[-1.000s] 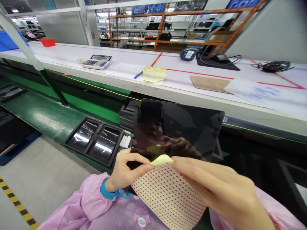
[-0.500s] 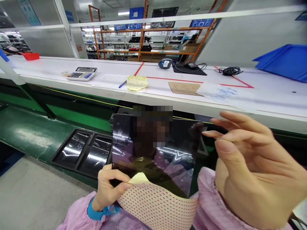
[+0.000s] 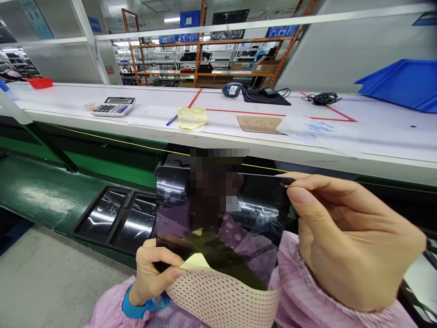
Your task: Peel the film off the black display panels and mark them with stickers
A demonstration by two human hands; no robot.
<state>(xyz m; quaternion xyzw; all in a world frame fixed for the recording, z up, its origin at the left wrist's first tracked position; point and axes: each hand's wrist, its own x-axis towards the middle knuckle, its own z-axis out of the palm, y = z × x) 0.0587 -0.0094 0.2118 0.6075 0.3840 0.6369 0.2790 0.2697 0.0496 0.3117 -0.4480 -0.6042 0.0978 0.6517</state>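
Observation:
I hold a dark glossy glass panel (image 3: 218, 228) upright in front of me. My left hand (image 3: 153, 271) grips its lower left corner, the thumb pressing a small yellow tab (image 3: 196, 262) against the panel. A protective film with red dots (image 3: 225, 298) hangs peeled from the panel's bottom edge. My right hand (image 3: 344, 237) pinches the panel's upper right corner between thumb and fingertips. Pink sleeves cover both arms.
A black tray (image 3: 118, 218) with two glossy panels lies on the green conveyor (image 3: 34, 187) at left. A black stack of trays (image 3: 174, 163) stands behind the panel. The white bench (image 3: 375, 136) carries a calculator (image 3: 114, 106), yellow notes (image 3: 191, 117), a scanner (image 3: 232, 89) and a blue bin (image 3: 403, 84).
My right hand let go of the film's tab, rose to the right and has now closed on the panel's upper right corner. The panel tilted more upright; the view shifted left.

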